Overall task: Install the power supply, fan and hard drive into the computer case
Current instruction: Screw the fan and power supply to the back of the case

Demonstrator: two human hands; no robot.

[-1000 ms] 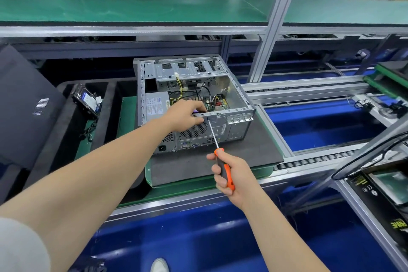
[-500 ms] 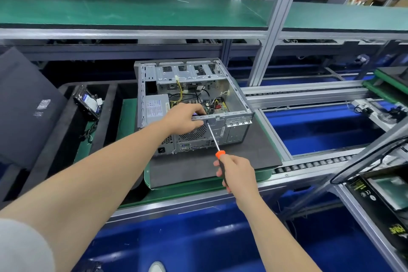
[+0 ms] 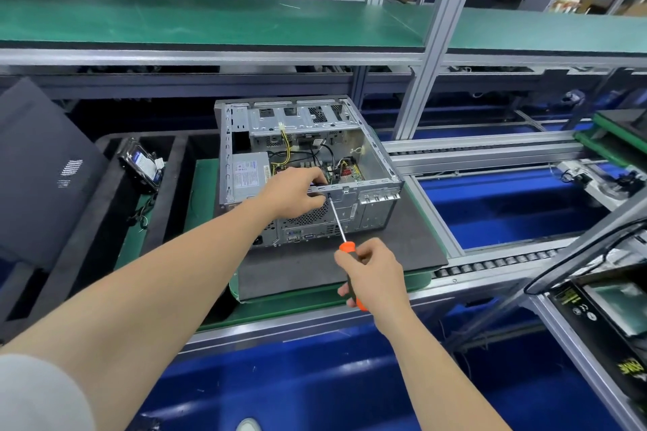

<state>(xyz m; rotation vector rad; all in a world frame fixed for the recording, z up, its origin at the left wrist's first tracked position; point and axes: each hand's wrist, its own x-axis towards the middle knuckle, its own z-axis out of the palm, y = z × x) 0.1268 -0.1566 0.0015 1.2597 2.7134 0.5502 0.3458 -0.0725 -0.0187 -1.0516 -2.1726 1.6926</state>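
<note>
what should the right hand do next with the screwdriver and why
Probably twist the screwdriver in place, pressing lightly. Its tip meets the rear panel of the computer case beside the fan grille, the right hand grips the handle, and the left hand holds the top edge right there.

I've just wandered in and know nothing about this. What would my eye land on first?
The open case sits in the middle on a dark mat, its wires and power supply on show. The left hand grips its near edge while the right hand holds an orange-handled screwdriver, tip at the rear panel. A hard drive lies in the foam tray to the left.
</note>
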